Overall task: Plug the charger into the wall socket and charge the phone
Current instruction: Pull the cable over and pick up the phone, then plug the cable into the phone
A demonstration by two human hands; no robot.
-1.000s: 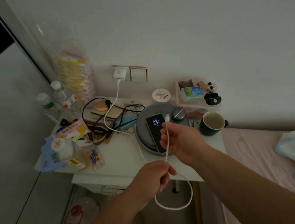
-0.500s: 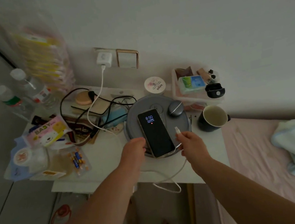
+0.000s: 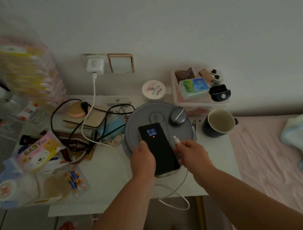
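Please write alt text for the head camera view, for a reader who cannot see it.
A person's left hand grips a lit phone lying on a grey round lid, while the right hand holds the free connector of a white cable beside it. The charger is already in the wall socket.

One head-worn wide-angle camera is looking forward and steeply down from above a cluttered white table (image 3: 107,177), facing the wall (image 3: 173,16) behind it. Both forearms are reaching in from the bottom edge, close to the lens, and a bed (image 3: 267,167) is filling the right side.
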